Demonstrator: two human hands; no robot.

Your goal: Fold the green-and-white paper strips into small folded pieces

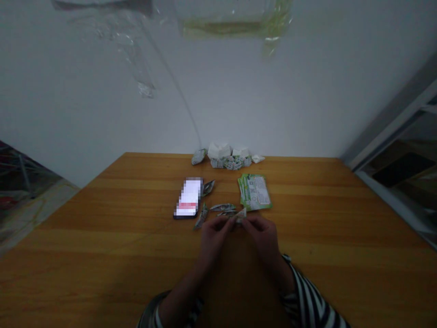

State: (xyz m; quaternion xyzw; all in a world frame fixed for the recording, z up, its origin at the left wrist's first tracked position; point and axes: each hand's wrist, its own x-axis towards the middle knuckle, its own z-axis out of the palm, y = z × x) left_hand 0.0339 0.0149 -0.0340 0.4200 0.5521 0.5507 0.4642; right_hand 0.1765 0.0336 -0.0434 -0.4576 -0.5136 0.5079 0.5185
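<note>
Low over the wooden table [136, 255], my left hand [214, 232] and my right hand [262, 232] are close together. Both pinch a small piece of printed paper [241, 214], pale with dark marks, between thumbs and fingertips; its lower part is hidden by the fingers. Just beyond my left hand lie several folded printed strips [222, 207], and another folded strip [201, 217] rests to its left. Past my right hand is a small stack of green-and-white printed cards or packets [256, 192].
A phone [188, 197] with a lit, blurred screen lies left of the strips, a dark folded scrap [208, 187] at its right edge. Crumpled printed paper and white tissue [220, 150] sit along the table's far edge, against the white wall [259, 100]. Shelving stands at right.
</note>
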